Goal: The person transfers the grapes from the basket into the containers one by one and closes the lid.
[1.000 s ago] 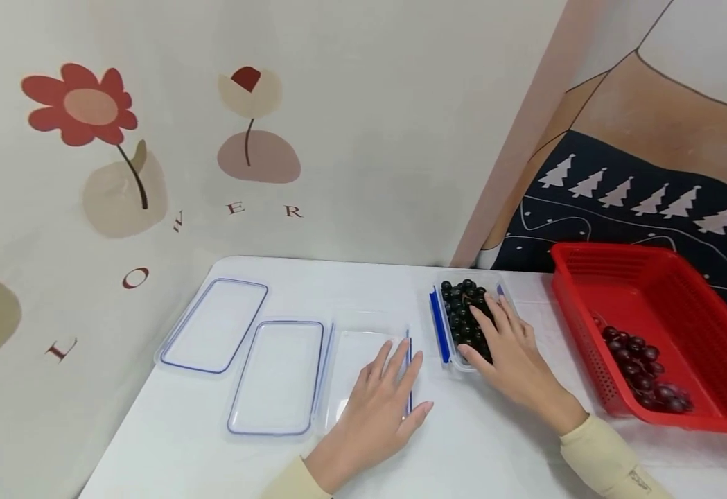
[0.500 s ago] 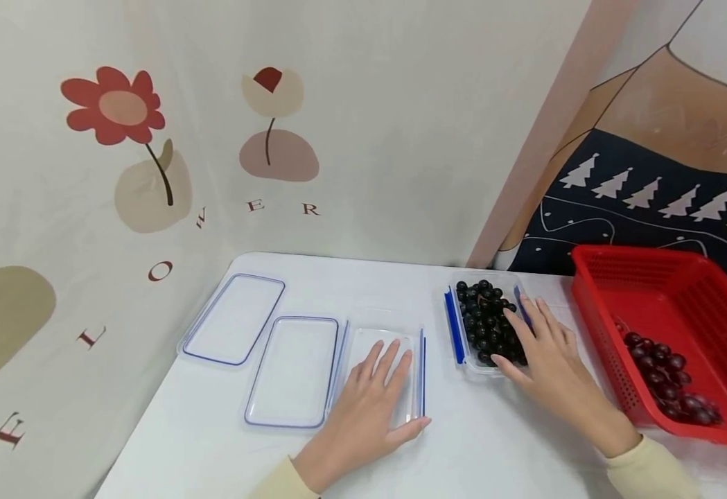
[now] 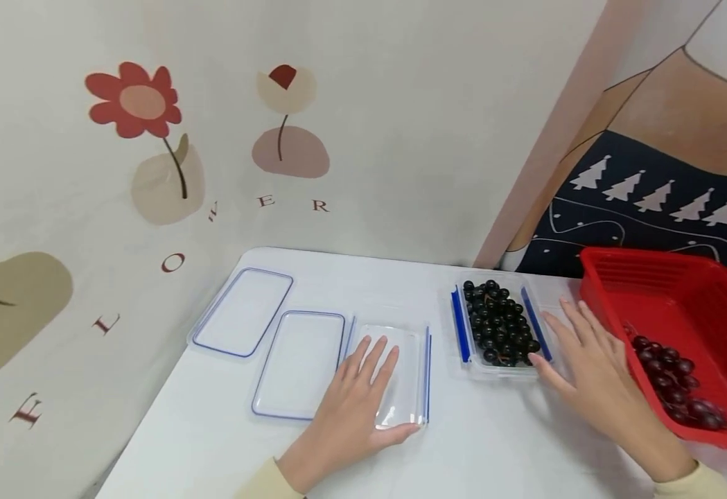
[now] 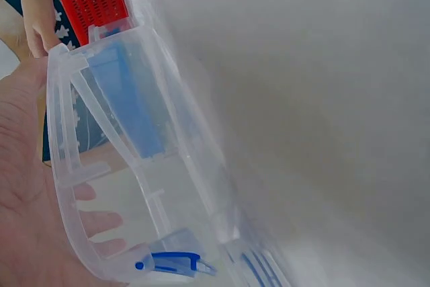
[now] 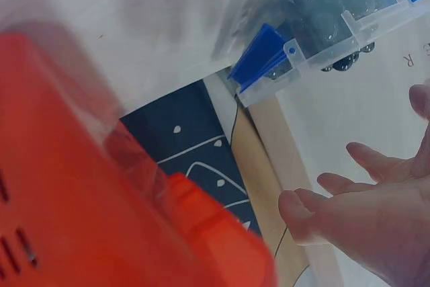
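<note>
My left hand lies over a clear, blue-clipped container with nothing in it, fingers spread and straight. In the left wrist view, the fingers show through the clear wall of that container; whether they touch it I cannot tell. To the right stands a similar clear container filled with dark grapes, its blue side clips hanging outward. My right hand hovers between this container and the red basket, fingers relaxed and holding nothing. A gap separates it from the grapes in the right wrist view.
A red plastic basket stands at the right with a bunch of reddish grapes inside. Two clear lids with blue seals, a nearer lid and a farther lid, lie at the left. A printed curtain hangs behind the table.
My right hand has lifted off the dark grapes and moved right, towards the red basket. The left hand stays over the container without grapes. The head view has shifted slightly.
</note>
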`<state>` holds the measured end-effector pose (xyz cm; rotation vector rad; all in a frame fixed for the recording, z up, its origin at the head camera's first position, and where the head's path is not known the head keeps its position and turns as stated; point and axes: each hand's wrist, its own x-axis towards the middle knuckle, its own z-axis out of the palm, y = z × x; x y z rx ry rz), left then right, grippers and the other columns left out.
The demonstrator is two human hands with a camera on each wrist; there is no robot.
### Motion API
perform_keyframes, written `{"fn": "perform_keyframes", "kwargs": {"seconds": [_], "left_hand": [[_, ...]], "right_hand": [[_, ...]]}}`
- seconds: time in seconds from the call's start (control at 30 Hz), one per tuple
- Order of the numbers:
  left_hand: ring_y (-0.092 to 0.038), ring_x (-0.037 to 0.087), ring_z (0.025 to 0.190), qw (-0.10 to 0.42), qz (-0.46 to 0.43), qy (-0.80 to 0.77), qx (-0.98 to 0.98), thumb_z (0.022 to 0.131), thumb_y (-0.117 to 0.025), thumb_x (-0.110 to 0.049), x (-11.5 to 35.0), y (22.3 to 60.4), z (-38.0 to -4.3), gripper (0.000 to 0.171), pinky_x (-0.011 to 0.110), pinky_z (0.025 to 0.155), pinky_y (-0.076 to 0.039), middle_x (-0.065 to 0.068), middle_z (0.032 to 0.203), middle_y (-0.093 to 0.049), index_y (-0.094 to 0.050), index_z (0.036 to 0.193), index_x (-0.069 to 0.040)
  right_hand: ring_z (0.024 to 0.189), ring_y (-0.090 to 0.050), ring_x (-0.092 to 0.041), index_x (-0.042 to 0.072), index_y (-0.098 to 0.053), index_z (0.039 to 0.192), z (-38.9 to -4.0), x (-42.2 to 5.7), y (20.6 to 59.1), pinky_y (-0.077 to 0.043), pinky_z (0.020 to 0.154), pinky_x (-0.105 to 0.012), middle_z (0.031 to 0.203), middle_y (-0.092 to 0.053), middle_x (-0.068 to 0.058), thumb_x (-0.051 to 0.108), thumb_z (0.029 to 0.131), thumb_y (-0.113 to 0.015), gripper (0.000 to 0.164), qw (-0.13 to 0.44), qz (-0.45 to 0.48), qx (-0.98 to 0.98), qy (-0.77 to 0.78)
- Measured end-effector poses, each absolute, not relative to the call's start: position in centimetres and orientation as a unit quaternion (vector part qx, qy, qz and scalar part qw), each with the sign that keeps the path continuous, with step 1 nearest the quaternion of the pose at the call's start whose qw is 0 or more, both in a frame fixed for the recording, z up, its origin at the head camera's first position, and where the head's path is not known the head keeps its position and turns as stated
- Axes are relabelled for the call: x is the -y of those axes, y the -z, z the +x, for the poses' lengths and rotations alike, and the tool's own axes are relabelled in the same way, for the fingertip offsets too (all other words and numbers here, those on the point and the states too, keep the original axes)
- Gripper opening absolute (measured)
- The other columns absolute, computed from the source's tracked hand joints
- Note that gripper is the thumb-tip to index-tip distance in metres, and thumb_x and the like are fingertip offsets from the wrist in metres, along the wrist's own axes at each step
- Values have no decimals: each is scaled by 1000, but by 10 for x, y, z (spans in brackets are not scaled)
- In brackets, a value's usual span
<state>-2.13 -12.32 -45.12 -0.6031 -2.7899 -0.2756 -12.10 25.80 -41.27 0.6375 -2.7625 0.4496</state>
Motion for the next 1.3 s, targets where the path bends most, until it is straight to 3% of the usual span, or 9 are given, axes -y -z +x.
{"fn": "perform_keyframes", "kwargs": {"seconds": [0.13,0.4,0.67,1.0,1.3], "left_hand": [[-15,42,165,122,-183,109,969,90,-66,-84,128,449,-23,120,63,125,-29,17,179,-21,-28,173,-6],[0,39,167,23,-105,233,967,79,-76,-86,135,446,-18,142,60,125,-30,19,182,1,-10,176,-6],[-3,38,167,16,-63,277,959,73,-88,-77,144,453,-15,147,60,126,-28,21,181,-5,-15,173,1],[-7,36,167,5,-60,290,955,73,-88,-77,157,454,-17,148,64,125,-26,19,181,-8,-12,174,-1],[-7,38,166,-13,-46,309,950,72,-85,-83,161,456,-15,151,63,127,-21,23,180,-12,-11,174,0]], "right_hand": [[162,-9,-51,1,-46,161,-121,-267,405,-4,114,-88,176,-19,-28,35,98,-78,79,122,201,960,-155],[163,-1,-52,-4,-43,161,-109,-288,405,-4,114,-87,177,-12,-29,33,96,-78,82,109,151,969,-163],[162,-7,-53,-1,-43,162,-104,-298,406,-14,108,-91,175,-18,-30,34,98,-77,80,118,143,966,-178],[161,-10,-54,-2,-41,163,-105,-309,410,-15,103,-91,173,-20,-32,36,97,-78,85,124,138,964,-192],[160,-12,-53,-3,-41,162,-107,-324,415,-19,99,-86,173,-22,-32,32,101,-74,78,135,139,957,-214]]}}
